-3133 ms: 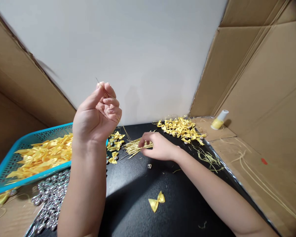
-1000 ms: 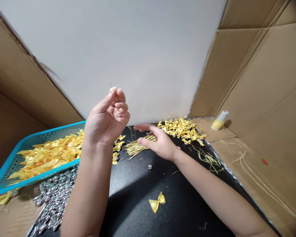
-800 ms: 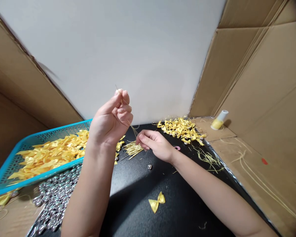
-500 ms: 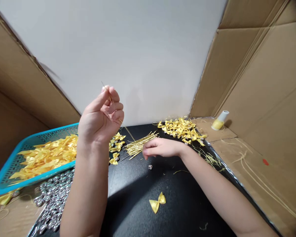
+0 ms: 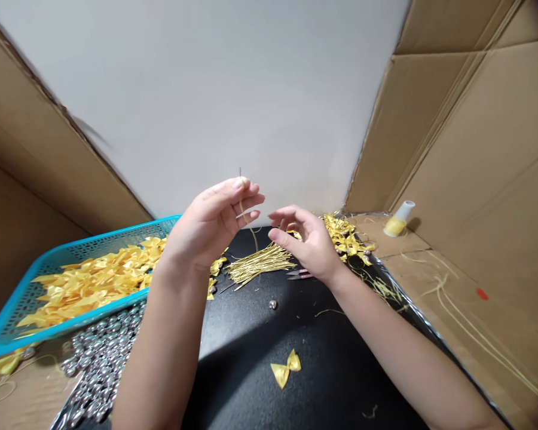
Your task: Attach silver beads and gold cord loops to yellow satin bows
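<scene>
Between thumb and index finger, my left hand (image 5: 215, 218) pinches a needle (image 5: 240, 172) that points up, with a yellow thread (image 5: 245, 216) hanging down from it. My right hand (image 5: 302, 239) is just to the right, its fingers curved and apart, and I see nothing in them. Below it lie scissors (image 5: 299, 275), partly hidden, and a bundle of gold wire-like strips (image 5: 260, 264). One silver bead (image 5: 273, 304) rests on the black table. Nearer to me is a single yellow bow (image 5: 287, 368).
A blue basket (image 5: 40, 263) of yellow bows stands at left, with many silver beads (image 5: 103, 352) in front. Finished-looking bows with beads (image 5: 347, 236) are heaped at back right. Beyond them stands a thread spool (image 5: 399, 219). Cardboard walls (image 5: 470, 149) flank the table.
My left hand has moved right and lower with the needle and thread. My right hand has risen from the gold strips toward it, uncovering the scissors.
</scene>
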`<act>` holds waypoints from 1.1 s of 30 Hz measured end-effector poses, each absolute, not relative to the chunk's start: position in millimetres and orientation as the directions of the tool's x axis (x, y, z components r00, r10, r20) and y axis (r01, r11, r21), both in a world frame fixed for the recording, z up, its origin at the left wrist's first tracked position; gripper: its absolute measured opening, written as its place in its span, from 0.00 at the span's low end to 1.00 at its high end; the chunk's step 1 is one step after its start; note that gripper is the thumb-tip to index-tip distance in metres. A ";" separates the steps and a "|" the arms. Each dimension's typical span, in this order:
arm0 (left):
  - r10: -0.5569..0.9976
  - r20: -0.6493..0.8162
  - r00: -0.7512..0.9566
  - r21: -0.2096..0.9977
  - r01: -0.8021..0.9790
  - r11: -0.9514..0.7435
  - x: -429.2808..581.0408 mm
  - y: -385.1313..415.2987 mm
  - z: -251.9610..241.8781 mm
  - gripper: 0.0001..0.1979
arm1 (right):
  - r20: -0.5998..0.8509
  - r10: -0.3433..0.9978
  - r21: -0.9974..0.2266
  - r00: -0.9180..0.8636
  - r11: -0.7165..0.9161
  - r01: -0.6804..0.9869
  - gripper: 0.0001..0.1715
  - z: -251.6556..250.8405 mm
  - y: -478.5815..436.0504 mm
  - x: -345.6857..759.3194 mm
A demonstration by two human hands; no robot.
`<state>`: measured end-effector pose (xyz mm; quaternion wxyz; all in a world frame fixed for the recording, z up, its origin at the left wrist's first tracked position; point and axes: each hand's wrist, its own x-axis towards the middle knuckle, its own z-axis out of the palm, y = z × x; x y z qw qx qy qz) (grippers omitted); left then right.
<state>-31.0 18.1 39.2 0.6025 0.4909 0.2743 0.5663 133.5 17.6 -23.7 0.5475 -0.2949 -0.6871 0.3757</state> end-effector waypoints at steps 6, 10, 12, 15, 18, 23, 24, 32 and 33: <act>0.948 0.215 0.234 0.898 -0.429 -0.098 -14.3 17.4 33.2 0.04 | 0.533 0.843 -0.846 0.068 0.530 0.052 0.20 -24.3 7.1 124.2; 0.936 0.215 0.278 0.910 -0.405 -0.088 -10.6 17.0 31.2 0.05 | 0.432 0.900 -0.898 -0.058 0.424 -0.112 0.16 -25.6 15.4 126.4; 0.944 0.210 0.255 0.909 -0.407 -0.092 -11.8 17.1 31.2 0.05 | 0.398 0.914 -0.906 -0.072 0.380 -0.187 0.13 -23.3 19.1 130.6; 0.956 0.210 0.206 0.896 -0.431 -0.104 -14.6 17.8 32.2 0.05 | 0.374 0.916 -0.888 -0.148 0.307 -0.341 0.10 -15.7 19.9 138.9; 0.962 0.205 0.178 0.877 -0.469 -0.100 -16.3 18.7 34.0 0.03 | 0.402 0.865 -0.839 -0.301 0.216 -0.499 0.07 -6.5 16.8 148.9; 0.987 0.146 0.065 0.825 -0.559 -0.085 -20.8 20.4 37.4 0.04 | 0.508 0.742 -0.768 -0.437 0.161 -0.620 0.11 4.1 16.0 170.2; 0.990 0.136 0.042 0.811 -0.579 -0.087 -22.6 21.0 38.1 0.04 | 0.535 0.714 -0.759 -0.451 0.172 -0.628 0.14 5.4 16.8 175.0; 0.992 0.076 -0.096 0.724 -0.680 -0.121 -36.3 23.2 44.7 0.07 | 0.539 0.247 -0.831 -0.805 0.308 -0.462 0.14 9.8 26.3 211.6; 0.993 0.068 -0.101 0.717 -0.686 -0.119 -36.9 22.8 45.5 0.07 | 0.489 0.194 -0.851 -0.851 0.320 -0.416 0.13 10.2 27.0 216.5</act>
